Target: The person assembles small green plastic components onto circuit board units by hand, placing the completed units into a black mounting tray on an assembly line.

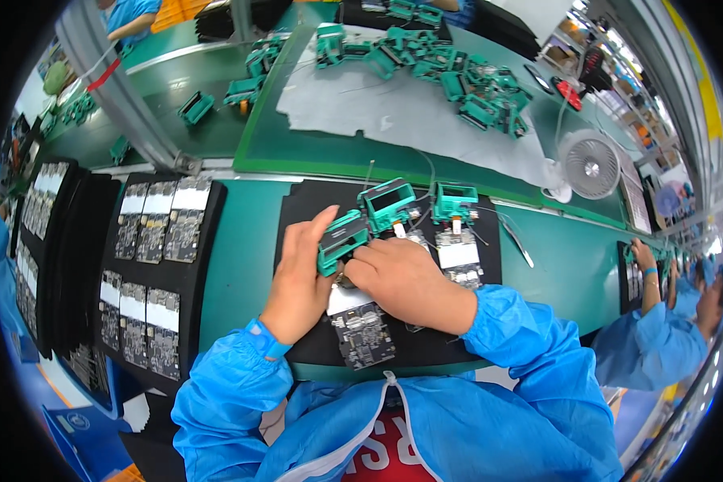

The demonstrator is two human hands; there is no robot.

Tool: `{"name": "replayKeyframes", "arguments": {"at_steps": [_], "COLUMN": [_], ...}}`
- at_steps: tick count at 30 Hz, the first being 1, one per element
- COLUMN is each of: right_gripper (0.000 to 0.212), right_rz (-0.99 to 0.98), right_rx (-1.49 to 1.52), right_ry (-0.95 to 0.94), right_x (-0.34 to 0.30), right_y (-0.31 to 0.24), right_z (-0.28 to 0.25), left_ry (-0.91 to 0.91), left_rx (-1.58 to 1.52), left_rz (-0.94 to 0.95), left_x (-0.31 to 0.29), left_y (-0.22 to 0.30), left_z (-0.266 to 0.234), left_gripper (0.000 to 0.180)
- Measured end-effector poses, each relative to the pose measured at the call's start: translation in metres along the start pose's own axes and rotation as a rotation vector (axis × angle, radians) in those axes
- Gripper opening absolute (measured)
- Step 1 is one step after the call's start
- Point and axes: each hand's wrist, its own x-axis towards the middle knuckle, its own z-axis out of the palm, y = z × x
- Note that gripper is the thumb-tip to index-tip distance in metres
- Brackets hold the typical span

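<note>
My left hand point(296, 269) is closed around a green plastic housing point(343, 241), which stands tilted at the top of a circuit board point(363, 336). The board lies on a black foam mat point(293, 210), and a white patch covers its upper part. My right hand point(414, 281) is closed at the joint between board and housing; its fingertips hide what they pinch. Just beyond the right hand are a second green housing point(389, 201) and, to the right, a third green housing point(455, 202) joined to another circuit board point(459, 261).
Tweezers point(522, 245) lie right of the mat. To the left, a black foam tray point(165, 275) holds several circuit boards. A heap of green housings point(458, 76) covers a white sheet point(329, 104) at the back. A fan point(590, 165) stands back right; a co-worker's sleeve point(655, 341) is at right.
</note>
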Motion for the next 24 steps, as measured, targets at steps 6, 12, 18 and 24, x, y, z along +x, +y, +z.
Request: {"name": "replayKeyframes", "arguments": {"at_steps": [6, 12, 18, 24], "right_gripper": [0.029, 0.03, 0.035, 0.061], "right_rz": [0.488, 1.089, 0.907, 0.879], "right_rx": [0.283, 0.406, -0.076, -0.269], "right_ry": [0.203, 0.516, 0.376, 0.14], "right_x": [-0.073, -0.204, -0.226, -0.207], "right_y": [0.004, 0.033, 0.026, -0.035], "right_z": [-0.04, -0.068, -0.058, -0.044], "left_ry": [-0.02, -0.038, -0.086, -0.13], "left_rx": [0.262, 0.188, 0.339, 0.165], "left_rz": [-0.066, -0.096, -0.186, -0.171], "left_x": [0.013, 0.02, 0.018, 0.012], "left_y": [-0.01, -0.051, -0.053, -0.059], "left_z": [-0.005, -0.011, -0.009, -0.015], "left_gripper": [0.073, 0.075, 0.076, 0.072]}}
